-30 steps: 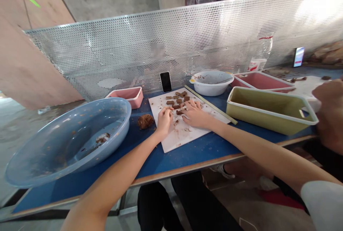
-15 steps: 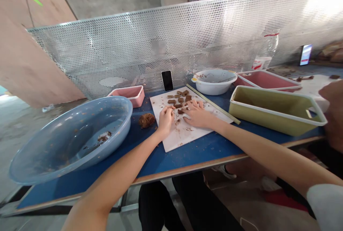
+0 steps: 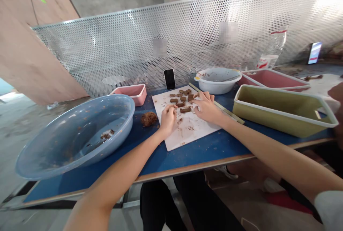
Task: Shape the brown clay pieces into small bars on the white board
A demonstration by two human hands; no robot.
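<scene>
A white board (image 3: pixel 187 134) lies on the blue table (image 3: pixel 187 156) with several small brown blocks (image 3: pixel 183 99) at its far end. A longer brown piece (image 3: pixel 185 110) lies between my hands. My left hand (image 3: pixel 168 117) rests on the board's left side with its fingers curled in; whether they hold anything is hidden. My right hand (image 3: pixel 207 106) lies on the board to the right of the piece, fingers bent beside the blocks. A round brown lump (image 3: pixel 149 118) sits on the table just left of the board.
A big blue basin (image 3: pixel 75 134) fills the left of the table. A small pink tub (image 3: pixel 131 93), a black phone (image 3: pixel 169 79), a white bowl (image 3: pixel 216 80), a thin stick (image 3: pixel 227 111), a green tray (image 3: pixel 281 111) and a pink tray (image 3: pixel 270 80) stand around. Perforated metal screen (image 3: pixel 187 41) behind. Another person's hand (image 3: pixel 338 97) at right.
My right hand has drawn a little right and away from the left hand, uncovering the longer brown piece between them. The camera has shifted slightly.
</scene>
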